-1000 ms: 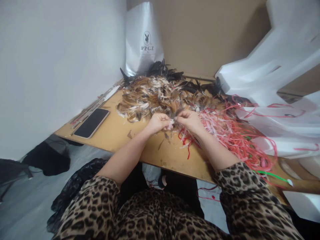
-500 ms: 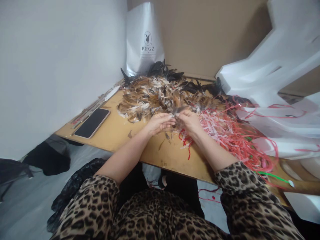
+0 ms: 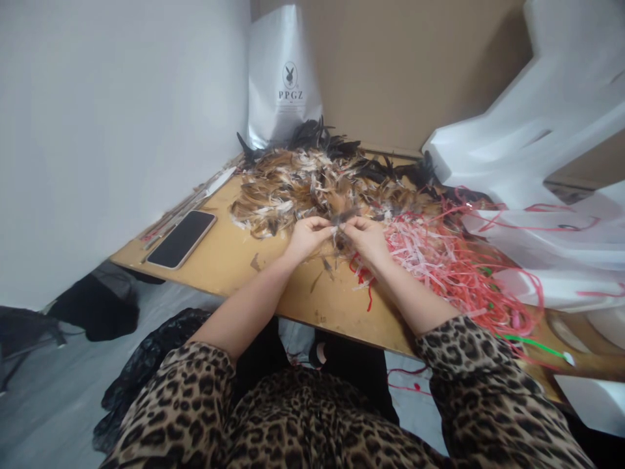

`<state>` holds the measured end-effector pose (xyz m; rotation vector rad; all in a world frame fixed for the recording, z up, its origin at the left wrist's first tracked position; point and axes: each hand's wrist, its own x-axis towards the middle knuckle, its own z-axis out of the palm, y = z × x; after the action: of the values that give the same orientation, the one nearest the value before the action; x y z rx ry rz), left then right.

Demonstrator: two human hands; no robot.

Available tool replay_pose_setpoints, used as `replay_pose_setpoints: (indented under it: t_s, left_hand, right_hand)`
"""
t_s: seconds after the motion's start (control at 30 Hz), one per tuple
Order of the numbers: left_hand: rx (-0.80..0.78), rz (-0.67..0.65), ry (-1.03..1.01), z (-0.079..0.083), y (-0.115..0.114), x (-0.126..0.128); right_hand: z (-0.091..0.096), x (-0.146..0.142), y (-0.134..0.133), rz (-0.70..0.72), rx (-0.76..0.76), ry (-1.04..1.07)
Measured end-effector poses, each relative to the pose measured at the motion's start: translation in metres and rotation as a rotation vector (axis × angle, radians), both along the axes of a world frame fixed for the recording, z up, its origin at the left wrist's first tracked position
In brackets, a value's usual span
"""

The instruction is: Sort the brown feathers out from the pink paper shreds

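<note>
My left hand and my right hand meet fingertip to fingertip above the wooden table. Both are closed in a pinch on a small dark feather, whose tip sticks up past my fingers; its lower end is hidden between them. Behind my hands spreads a heap of brown and white feathers, with black feathers along its back. Right beside my right hand lies a tangle of pink and red ribbons. A few loose feather scraps lie below my hands.
A phone lies at the table's left side. A white bag stands at the back against the wall. White foam-like shapes crowd the right. A green strip lies near the right front edge. Black plastic is on the floor.
The fingers of my left hand have curled in more closely, and its wrist has turned slightly. Both hands stay together at the same spot. The piles look unchanged.
</note>
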<state>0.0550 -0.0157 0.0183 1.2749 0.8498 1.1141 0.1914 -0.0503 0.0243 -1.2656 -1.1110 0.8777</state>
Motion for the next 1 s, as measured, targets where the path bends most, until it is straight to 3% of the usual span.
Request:
replay_pose_setpoints:
  t_s: [0.2,0.4,0.5,0.6,0.83,1.0]
  left_hand:
    - [-0.067,-0.092,-0.105,-0.0055,0.0037,-0.0027]
    - [-0.261,-0.313,-0.303,-0.006,0.0047,-0.0079]
    - [-0.323,-0.353,-0.338,-0.005,0.0046,-0.0081]
    - [-0.284,-0.284,-0.284,-0.0062,0.0056,-0.0059]
    - [-0.027,-0.044,-0.086,-0.0033,0.0036,-0.0019]
    - [-0.049,-0.065,-0.068,-0.0014,0.0028,-0.003]
  right_hand:
    - [-0.002,0.0008,0.0002,0.026,-0.004,0.04]
    - [-0.0027,-0.0002,0.0006,0.193,-0.015,0.187]
    - [-0.0027,-0.0012,0.0005,0.225,-0.02,0.238]
    - [-0.0039,-0.0019,0.0007,0.144,-0.014,0.239]
    - [-0.0071,-0.0035,0.0017,-0.014,0.034,0.051]
    - [-0.0068,-0.0032,0.002,-0.005,0.056,-0.016]
